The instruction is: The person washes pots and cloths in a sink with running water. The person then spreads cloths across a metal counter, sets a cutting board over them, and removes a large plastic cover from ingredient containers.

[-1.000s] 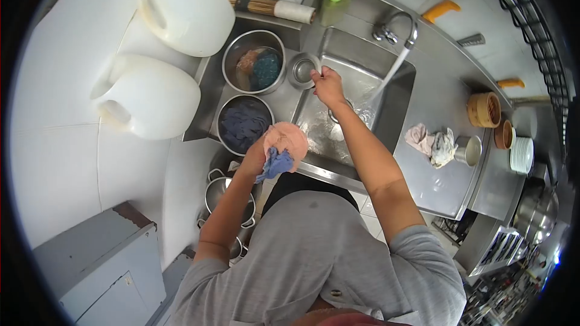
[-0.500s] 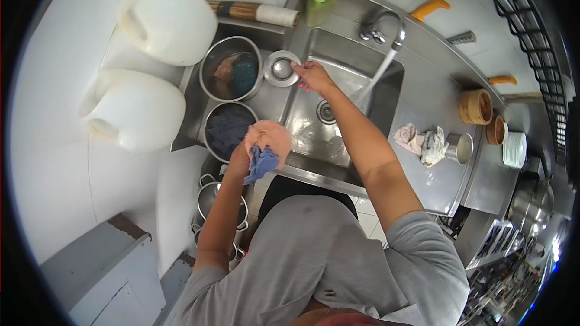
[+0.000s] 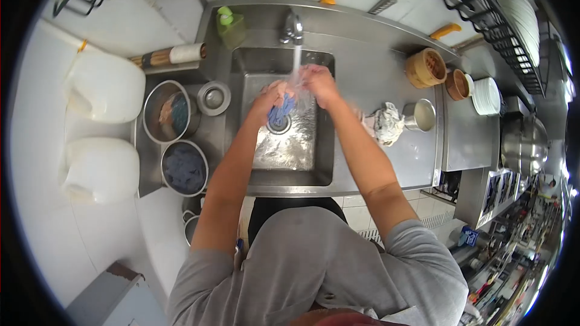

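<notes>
My left hand (image 3: pixel 266 104) is closed on a peach cloth (image 3: pixel 280 89) and a blue cloth (image 3: pixel 281 108), bunched together over the steel sink (image 3: pixel 325 151). Water (image 3: pixel 296 60) runs from the faucet (image 3: pixel 293 29) between my two hands. At the right of the stream is my right hand (image 3: pixel 319 83), its fingers bent and blurred by splashing water, so their grip does not show clearly. Below the cloths the round drain (image 3: pixel 278 125) is partly covered.
Left of the sink stand two steel pots, one with cloths in liquid (image 3: pixel 168 111), one with dark cloth (image 3: pixel 185 168), and a wide-rimmed steel dish (image 3: pixel 214 98). A soap bottle (image 3: pixel 231 29) stands behind. Crumpled cloths (image 3: pixel 384 124) and a steel cup (image 3: pixel 420 115) lie right.
My right hand has left the wide-rimmed steel dish and moved to the running water. My left hand has carried the peach and blue cloths from beside the pots into the sink. The view has turned.
</notes>
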`<state>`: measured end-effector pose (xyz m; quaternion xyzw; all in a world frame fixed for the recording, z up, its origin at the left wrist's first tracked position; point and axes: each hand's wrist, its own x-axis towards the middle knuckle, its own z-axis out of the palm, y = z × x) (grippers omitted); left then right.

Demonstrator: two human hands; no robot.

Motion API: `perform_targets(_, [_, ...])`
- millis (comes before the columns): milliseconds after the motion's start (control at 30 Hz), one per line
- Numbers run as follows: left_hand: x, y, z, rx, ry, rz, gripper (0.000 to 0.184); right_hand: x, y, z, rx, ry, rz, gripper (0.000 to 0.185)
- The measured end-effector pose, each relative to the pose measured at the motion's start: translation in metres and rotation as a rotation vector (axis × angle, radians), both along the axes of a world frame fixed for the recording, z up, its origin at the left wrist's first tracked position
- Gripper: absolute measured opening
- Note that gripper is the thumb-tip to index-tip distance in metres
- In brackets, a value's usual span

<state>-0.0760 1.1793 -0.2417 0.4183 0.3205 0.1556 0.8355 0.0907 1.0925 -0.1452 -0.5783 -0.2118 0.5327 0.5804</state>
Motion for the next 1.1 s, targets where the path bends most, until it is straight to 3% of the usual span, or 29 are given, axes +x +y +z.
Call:
perform_targets(33, [0.02,-0.003,0.0,0.157,0.184,0.07,0.046,0.001,0.0,-0.016,-0.057,-0.159,-0.087,0.026])
perform_targets(67, [0.036,-0.006,0.013,0.334,0.253,-0.01,0.044,-0.001,-0.001,-0.014,-0.12,-0.314,-0.177,0.027])
perform_targets(133, [0.062,-0.008,0.042,0.699,0.373,-0.166,0.041,0.001,-0.005,-0.016,-0.162,0.03,-0.279,0.032])
perform_targets(167, [0.068,-0.008,0.047,0.639,0.39,-0.248,0.045,0.004,-0.005,-0.025,-0.096,0.247,-0.312,0.032])
perform_targets(200, [0.071,-0.007,0.051,0.375,0.216,-0.18,0.048,0.007,-0.004,-0.034,-0.02,0.464,-0.341,0.033])
perform_targets(267, [0.072,-0.007,0.062,-0.162,-0.105,-0.038,0.054,0.001,-0.004,-0.048,0.006,-0.055,-0.394,0.032])
perform_targets(333, [0.054,-0.025,0.079,-0.384,-0.03,0.016,0.053,-0.008,-0.007,-0.049,0.061,-0.588,-0.403,0.032])
perform_targets(500, [0.046,-0.001,0.045,-0.49,-0.476,-0.027,0.054,-0.047,-0.022,0.057,0.27,-1.961,-0.261,0.036])
perform_targets(600, [0.042,-0.004,0.059,-0.541,-0.488,0.006,0.052,-0.055,-0.035,0.086,0.318,-1.717,-0.376,0.042])
perform_targets(700, [0.042,-0.012,0.028,-0.445,-0.386,0.023,0.049,-0.058,-0.012,0.02,0.077,-1.395,-0.075,0.073])
perform_targets(767, [0.037,-0.02,0.018,-0.485,-0.411,-0.062,0.047,-0.053,-0.008,0.015,-0.094,-1.258,-0.057,0.063])
perform_targets(867, [0.028,-0.018,0.004,-0.342,0.166,0.036,0.046,-0.048,-0.006,0.008,-0.334,-1.037,-0.031,0.048])
perform_targets(900, [0.024,-0.023,-0.001,-0.325,0.16,0.067,0.046,-0.047,-0.004,0.005,-0.412,-0.957,-0.024,0.043])
perform_targets(967, [0.029,-0.037,0.028,-0.287,0.143,0.118,0.045,-0.035,0.008,-0.061,-0.279,-1.027,-0.023,0.041])
perform_targets(1067, [0.026,-0.027,0.044,-0.232,0.281,-0.029,0.048,-0.043,0.005,-0.063,-0.13,-0.697,-0.353,0.036])
perform_targets(1100, [0.028,-0.019,0.035,-0.304,0.123,0.02,0.048,-0.051,0.004,-0.05,-0.086,-0.504,-0.509,0.034])
